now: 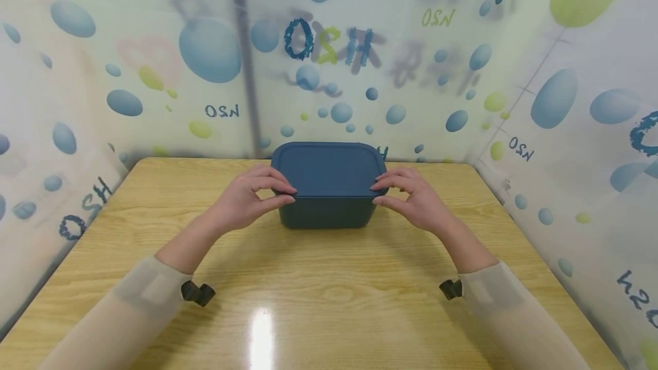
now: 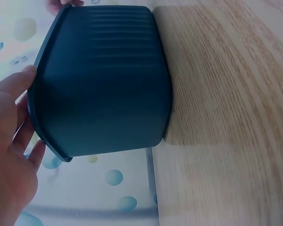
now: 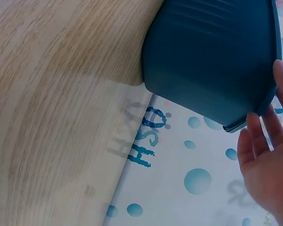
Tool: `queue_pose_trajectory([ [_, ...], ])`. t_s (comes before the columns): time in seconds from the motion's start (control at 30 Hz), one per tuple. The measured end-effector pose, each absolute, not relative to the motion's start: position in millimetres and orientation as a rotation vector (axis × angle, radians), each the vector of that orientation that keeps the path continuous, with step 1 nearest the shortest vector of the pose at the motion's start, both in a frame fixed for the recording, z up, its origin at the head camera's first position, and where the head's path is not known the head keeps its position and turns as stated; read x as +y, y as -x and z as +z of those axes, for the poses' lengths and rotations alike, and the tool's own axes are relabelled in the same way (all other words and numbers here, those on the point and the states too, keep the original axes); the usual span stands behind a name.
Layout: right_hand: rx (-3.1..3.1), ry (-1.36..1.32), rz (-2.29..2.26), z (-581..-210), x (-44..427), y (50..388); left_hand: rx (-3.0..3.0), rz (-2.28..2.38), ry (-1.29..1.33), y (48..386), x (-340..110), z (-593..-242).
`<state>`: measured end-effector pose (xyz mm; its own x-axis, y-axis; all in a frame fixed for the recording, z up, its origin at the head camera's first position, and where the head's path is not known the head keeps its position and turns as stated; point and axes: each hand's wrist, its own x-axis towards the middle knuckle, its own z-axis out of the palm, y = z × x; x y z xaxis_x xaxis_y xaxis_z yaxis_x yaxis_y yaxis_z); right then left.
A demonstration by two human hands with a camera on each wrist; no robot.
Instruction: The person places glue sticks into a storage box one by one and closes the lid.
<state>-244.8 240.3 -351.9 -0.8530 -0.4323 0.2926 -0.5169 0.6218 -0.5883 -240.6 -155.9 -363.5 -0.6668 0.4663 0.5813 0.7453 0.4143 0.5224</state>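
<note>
A dark blue-green plastic storage box (image 1: 327,212) stands upright near the back of the table, its blue lid (image 1: 329,167) seated on top. At the lid's front left corner my left hand (image 1: 252,197) pinches the rim, thumb below and fingers above. My right hand (image 1: 411,197) grips the front right corner in the same way. Ribs run across the box's front wall (image 2: 118,42) in the left wrist view. Along the lid's edge in the right wrist view lie the right hand's fingers (image 3: 258,136). What the box contains is hidden by the lid.
The wooden table (image 1: 308,290) carries the box and ends just behind it. Around the table hang white curtains (image 1: 169,73) printed with blue and green drops and lettering. Small black devices (image 1: 197,293) sit at both wrists.
</note>
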Motion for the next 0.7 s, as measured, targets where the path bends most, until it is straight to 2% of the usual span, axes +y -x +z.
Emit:
queue_pose_trajectory([
  [0.37,-2.876,-0.584,1.211,-351,250,266,-2.685,-1.167,0.595,265,-168,-359],
  [0.7,-2.95,-0.557,1.397,-358,251,282,-2.843,-1.188,0.54,280,-172,-361],
])
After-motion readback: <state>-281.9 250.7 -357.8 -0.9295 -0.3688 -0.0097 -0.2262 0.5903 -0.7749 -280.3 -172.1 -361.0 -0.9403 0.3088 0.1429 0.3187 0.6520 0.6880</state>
